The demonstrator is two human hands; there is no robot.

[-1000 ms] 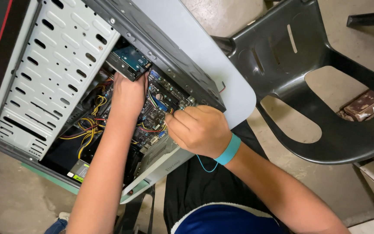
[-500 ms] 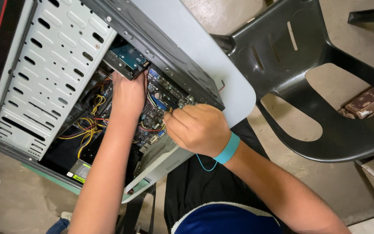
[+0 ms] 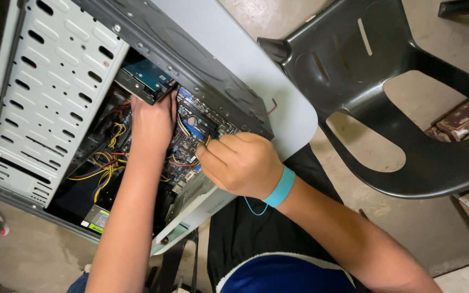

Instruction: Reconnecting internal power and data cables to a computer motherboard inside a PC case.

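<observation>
From the head view, an open computer case (image 3: 55, 92) lies tilted on a pale grey worktop (image 3: 256, 70), its perforated metal drive cage facing up at the left and its inner parts exposed in the middle.

The left hand (image 3: 152, 123) reaches deep into the case, palm down, with its fingers lying against the underside of a drive (image 3: 146, 80) that has a teal top plate and sits in a dark bracket. Whether those fingers close on anything cannot be told, since the fingertips are hidden under the drive.

The right hand (image 3: 242, 163) hovers at the lower rim of the case, curled into a loose fist with thumb and forefinger pinched together over the motherboard (image 3: 196, 127). What the pinch holds (something very small, if anything) is too hidden to make out. A turquoise wristband (image 3: 280, 187) sits on that wrist.

Yellow, red and black cables (image 3: 107, 165) bunch beside the left forearm, near a power supply (image 3: 96, 220) at the case's bottom corner.

A dark plastic chair (image 3: 365, 70) stands just beside the worktop on the concrete floor (image 3: 386, 211), to the right.
</observation>
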